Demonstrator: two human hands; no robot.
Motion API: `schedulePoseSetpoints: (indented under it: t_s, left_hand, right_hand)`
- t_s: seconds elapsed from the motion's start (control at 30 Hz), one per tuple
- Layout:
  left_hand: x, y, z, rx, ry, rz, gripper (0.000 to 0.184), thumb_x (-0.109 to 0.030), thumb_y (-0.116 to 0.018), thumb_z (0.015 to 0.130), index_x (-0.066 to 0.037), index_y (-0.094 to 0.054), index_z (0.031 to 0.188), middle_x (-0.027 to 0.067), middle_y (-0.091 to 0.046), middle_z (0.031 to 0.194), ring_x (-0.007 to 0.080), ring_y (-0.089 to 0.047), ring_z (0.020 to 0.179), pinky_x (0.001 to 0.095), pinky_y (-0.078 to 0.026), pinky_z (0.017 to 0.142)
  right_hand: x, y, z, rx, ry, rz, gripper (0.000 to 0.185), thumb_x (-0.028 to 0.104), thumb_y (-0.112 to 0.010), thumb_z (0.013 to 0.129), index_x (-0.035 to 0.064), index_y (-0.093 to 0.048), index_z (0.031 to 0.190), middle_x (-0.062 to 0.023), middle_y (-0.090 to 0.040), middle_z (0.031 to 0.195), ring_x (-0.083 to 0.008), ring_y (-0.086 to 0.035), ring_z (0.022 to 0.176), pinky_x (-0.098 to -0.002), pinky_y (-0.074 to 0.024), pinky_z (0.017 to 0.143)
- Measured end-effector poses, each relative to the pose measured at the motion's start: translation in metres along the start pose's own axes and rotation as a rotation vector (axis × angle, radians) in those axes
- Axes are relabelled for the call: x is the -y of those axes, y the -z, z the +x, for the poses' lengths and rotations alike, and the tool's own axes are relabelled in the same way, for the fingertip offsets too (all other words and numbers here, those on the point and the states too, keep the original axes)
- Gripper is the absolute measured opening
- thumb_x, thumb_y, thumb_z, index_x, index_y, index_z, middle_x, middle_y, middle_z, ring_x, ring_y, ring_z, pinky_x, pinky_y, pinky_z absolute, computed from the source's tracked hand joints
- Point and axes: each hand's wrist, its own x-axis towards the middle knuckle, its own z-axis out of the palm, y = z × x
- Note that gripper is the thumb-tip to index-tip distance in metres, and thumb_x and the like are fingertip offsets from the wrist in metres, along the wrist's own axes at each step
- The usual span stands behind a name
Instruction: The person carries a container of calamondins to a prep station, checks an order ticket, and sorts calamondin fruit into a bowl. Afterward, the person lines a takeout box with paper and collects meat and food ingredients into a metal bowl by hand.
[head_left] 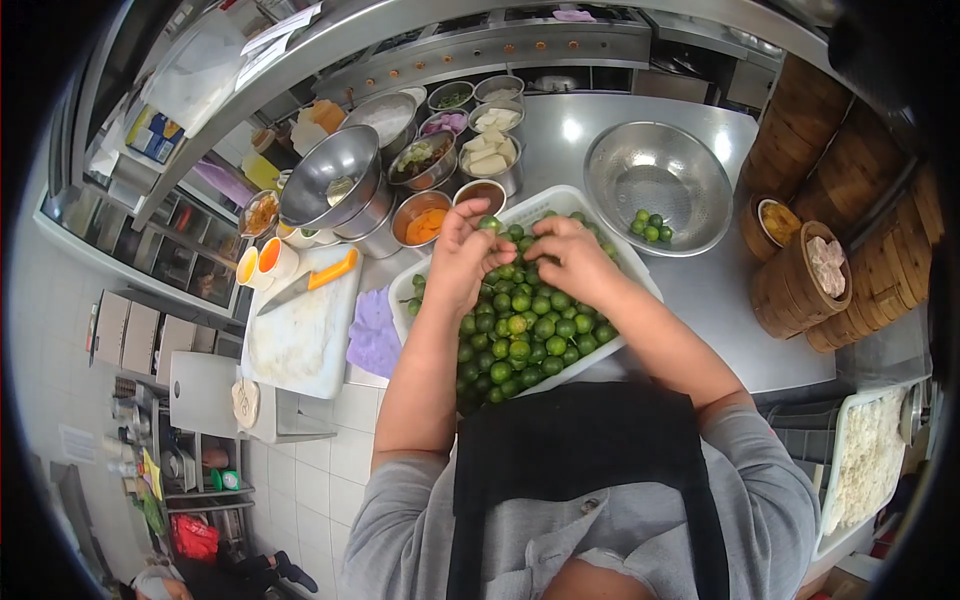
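Note:
Many small green citrus fruits (520,325) fill a white plastic basket (640,277) in front of me. Above its far left part, my left hand (467,252) is closed in a pinch on a green fruit (489,223). My right hand (570,255) is beside it over the fruits, fingers curled together; what they hold, if anything, is too small to tell. To the right of the basket stands a perforated metal colander (700,170) with several green fruits (651,225) inside.
Left are a white cutting board (300,345) with an orange-handled knife (310,282), a purple cloth (372,330) and metal bowls of ingredients (422,160). Bamboo steamers (785,290) stand right. A tray of white food (868,465) is at lower right. A person (215,580) is at lower left.

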Motion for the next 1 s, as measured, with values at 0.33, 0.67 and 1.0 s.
schedulePoseSetpoints:
  t_s: [0.33, 0.67, 1.0]
  left_hand:
    - [0.009, 0.013, 0.003, 0.149, 0.217, 0.144, 0.014, -0.018, -0.057, 0.091, -0.010, -0.048, 0.098, 0.0042, -0.058, 0.093, 0.0114, -0.058, 0.072, 0.0207, -0.043, 0.055]
    - [0.026, 0.003, 0.002, 0.197, 0.210, 0.228, 0.026, -0.014, -0.062, 0.088, -0.002, -0.049, 0.107, 0.0076, -0.059, 0.098, 0.0154, -0.063, 0.083, 0.0239, -0.052, 0.067]
    - [0.028, -0.009, 0.002, 0.166, 0.086, 0.520, 0.025, -0.013, -0.068, 0.084, 0.001, -0.051, 0.098, 0.0069, -0.060, 0.086, 0.0114, -0.061, 0.067, 0.0225, -0.049, 0.059]
  right_hand:
    - [0.009, 0.010, 0.001, 0.152, 0.049, -0.335, 0.023, 0.023, -0.072, 0.074, 0.0086, -0.069, 0.092, -0.0046, -0.059, 0.106, -0.0220, -0.052, 0.104, -0.0378, -0.0384, 0.089]
    - [0.004, 0.004, 0.002, -0.055, -0.140, 0.716, 0.014, 0.004, -0.061, 0.086, 0.0002, -0.065, 0.098, -0.0049, -0.063, 0.102, -0.0122, -0.060, 0.091, -0.0259, -0.0486, 0.081]
    - [0.010, 0.011, -0.008, -0.210, 0.029, 0.188, 0.011, 0.005, -0.065, 0.078, 0.0001, -0.060, 0.086, -0.0079, -0.061, 0.075, -0.0170, -0.061, 0.067, -0.0295, -0.0489, 0.062]
